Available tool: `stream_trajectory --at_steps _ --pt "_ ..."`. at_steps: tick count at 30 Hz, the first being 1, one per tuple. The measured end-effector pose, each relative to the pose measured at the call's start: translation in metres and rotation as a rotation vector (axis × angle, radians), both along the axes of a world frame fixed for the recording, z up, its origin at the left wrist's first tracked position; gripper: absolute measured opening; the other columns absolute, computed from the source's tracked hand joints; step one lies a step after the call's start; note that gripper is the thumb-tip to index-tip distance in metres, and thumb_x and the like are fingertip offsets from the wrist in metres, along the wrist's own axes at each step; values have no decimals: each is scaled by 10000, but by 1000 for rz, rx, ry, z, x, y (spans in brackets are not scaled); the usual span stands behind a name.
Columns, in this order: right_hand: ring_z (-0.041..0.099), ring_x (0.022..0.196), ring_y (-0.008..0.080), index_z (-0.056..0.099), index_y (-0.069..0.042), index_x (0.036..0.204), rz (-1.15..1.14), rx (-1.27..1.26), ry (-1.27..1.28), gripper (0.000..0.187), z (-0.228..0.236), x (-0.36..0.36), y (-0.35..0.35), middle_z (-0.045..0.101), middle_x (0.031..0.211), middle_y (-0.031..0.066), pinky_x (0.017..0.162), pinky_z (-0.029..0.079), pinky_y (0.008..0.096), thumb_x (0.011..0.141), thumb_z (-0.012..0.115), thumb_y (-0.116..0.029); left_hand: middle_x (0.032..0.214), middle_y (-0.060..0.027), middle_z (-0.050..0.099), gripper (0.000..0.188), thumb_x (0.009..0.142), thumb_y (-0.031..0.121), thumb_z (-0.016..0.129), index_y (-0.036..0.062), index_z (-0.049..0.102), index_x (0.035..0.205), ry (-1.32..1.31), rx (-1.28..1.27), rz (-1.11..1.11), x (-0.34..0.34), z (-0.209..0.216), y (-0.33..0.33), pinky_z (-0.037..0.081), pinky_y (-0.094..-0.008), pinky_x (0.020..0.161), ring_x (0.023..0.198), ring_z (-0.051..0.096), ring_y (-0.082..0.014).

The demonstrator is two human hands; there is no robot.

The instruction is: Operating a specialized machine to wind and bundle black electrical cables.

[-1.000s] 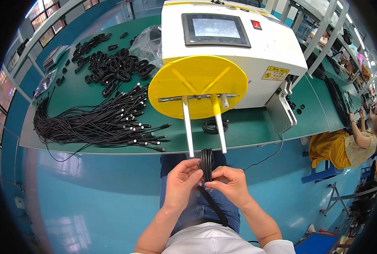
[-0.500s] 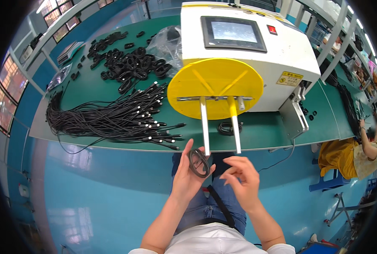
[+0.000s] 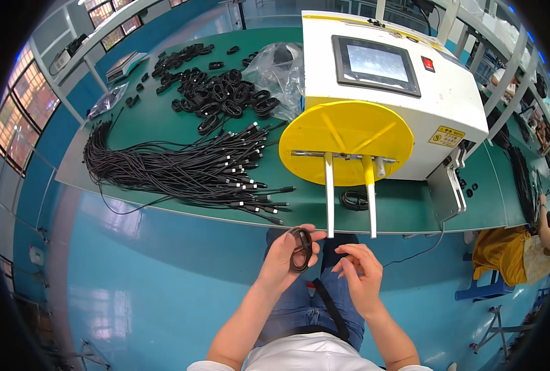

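Note:
A coiled black cable (image 3: 300,267) is held in my left hand (image 3: 279,263), thumb and fingers closed about the loop, just short of the table's front edge. My right hand (image 3: 366,284) hovers to its right with bent, parted fingers and nothing between them. Above both hands, two prongs (image 3: 329,204) stick out from a yellow disc (image 3: 349,127) on the front of a white machine (image 3: 380,111). Another coiled cable (image 3: 354,199) lies on the table behind the prongs.
On the green table (image 3: 182,133) lie a bundle of straight black cables (image 3: 164,167) and a pile of coiled ones (image 3: 219,93). A clear plastic bag (image 3: 278,77) touches the machine's left side. Another person (image 3: 544,238) sits at the far right by a blue stool (image 3: 485,287).
My left fingers have closed around the coiled cable, which lay against an opened palm before. The table and machine sit farther right and lower in view.

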State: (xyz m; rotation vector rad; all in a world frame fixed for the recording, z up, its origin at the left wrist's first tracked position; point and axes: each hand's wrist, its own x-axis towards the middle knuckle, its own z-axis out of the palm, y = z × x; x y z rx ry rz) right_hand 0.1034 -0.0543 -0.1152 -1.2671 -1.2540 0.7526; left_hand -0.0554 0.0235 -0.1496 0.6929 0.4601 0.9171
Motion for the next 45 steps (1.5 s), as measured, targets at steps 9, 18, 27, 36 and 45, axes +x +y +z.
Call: stream_trajectory --at_steps 9,18,27,36,45 --pt "632 684 141 603 20 1057 -12 -24 -11 234 -8 11 3 619 940 111 548 472 224 845 529 87 958 -131 599 437 944 498 434 92 494 1093 5 -381 49 -2 40 5 501 -334 618 775 604 -196" --pt "611 669 131 603 17 1053 14 -92 -3 216 -16 10 6 633 893 105 557 465 210 870 496 61 713 -52 516 461 964 516 362 74 482 914 -225 -255 -55 -15 8 26 389 -281 479 560 483 -147" --pt "633 731 153 574 27 1097 120 -150 37 239 -24 4 20 632 920 110 616 511 241 870 505 56 966 -121 562 615 974 546 230 30 448 1227 -248 -203 68 -10 24 35 451 -338 749 850 546 -200" --pt "648 847 214 539 70 1140 242 -421 627 264 -13 -30 60 621 1027 144 700 553 293 882 548 17 1390 -179 379 678 973 536 222 22 276 1411 -303 -169 80 -17 41 28 325 -441 1063 1271 393 -281" --pt "655 849 236 574 93 1076 313 -455 782 204 -12 -38 77 619 1024 136 724 556 305 905 518 -1 1407 -181 370 672 972 531 262 21 272 1410 -252 -146 161 -30 25 34 341 -453 1052 1297 378 -299"
